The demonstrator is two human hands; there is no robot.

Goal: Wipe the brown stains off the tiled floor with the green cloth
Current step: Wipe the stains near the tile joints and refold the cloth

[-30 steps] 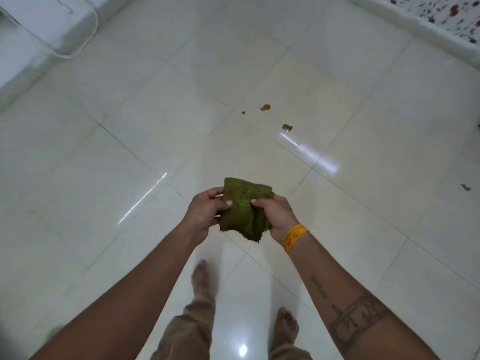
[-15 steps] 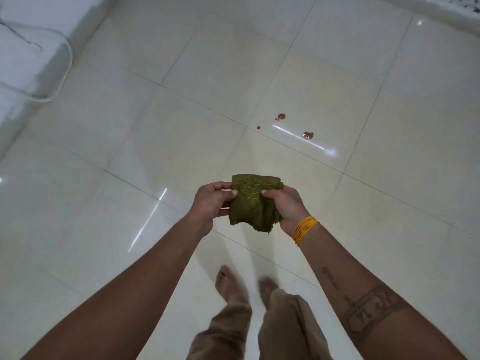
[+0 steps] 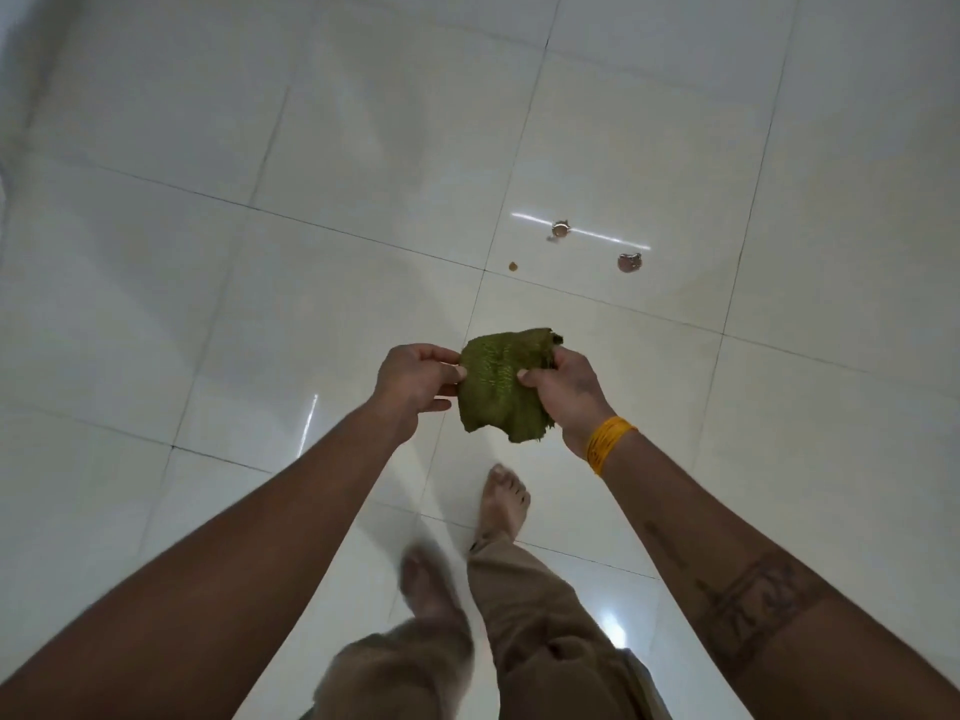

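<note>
A crumpled green cloth [image 3: 501,384] hangs in the air between my two hands at the middle of the view. My left hand [image 3: 415,379] pinches its left edge with thumb and fingers. My right hand [image 3: 563,389], with a yellow band at the wrist, grips its right side. On the glossy white tiled floor [image 3: 311,148] ahead of the cloth lie three brown stains: a small dot [image 3: 512,266], a blotch [image 3: 559,230] under a light streak, and another blotch [image 3: 629,262] to its right.
My bare feet [image 3: 503,504] and tan trousers [image 3: 530,615] are below the hands, the left foot blurred. Dark grout lines cross the floor. Bright light reflections lie on the tiles near the stains and by my legs.
I have stepped forward, so the stains are nearer to the cloth and the white furniture at the left has left the view. Both hands keep holding the cloth.
</note>
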